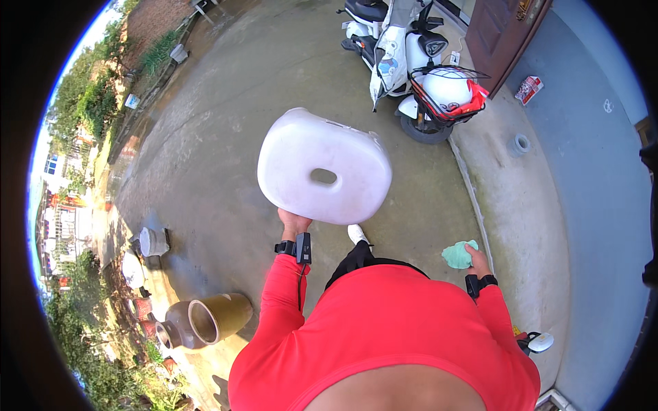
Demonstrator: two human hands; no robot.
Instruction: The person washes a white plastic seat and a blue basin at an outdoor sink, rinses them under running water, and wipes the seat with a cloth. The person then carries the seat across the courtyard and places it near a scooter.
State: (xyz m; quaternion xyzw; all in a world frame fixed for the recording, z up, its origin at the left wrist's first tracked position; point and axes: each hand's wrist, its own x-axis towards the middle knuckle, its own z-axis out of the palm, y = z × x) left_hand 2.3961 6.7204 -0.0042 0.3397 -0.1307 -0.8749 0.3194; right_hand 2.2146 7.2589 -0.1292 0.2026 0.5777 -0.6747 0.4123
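My left hand holds a white plastic stool by its near lower side, in front of my body. The stool's smooth seat, with an oval hole through its middle, faces the camera; its legs are mostly hidden beneath, and so are my left fingertips. Out to the right, well apart from the stool, my right hand grips a light green cloth, which is bunched up. Both wrists wear black straps with small devices.
A white electric scooter with a front basket stands ahead on the right, near an open brown door. Large ceramic jars are at the lower left, with a grey bucket beyond. A raised concrete ledge runs along the blue-grey wall.
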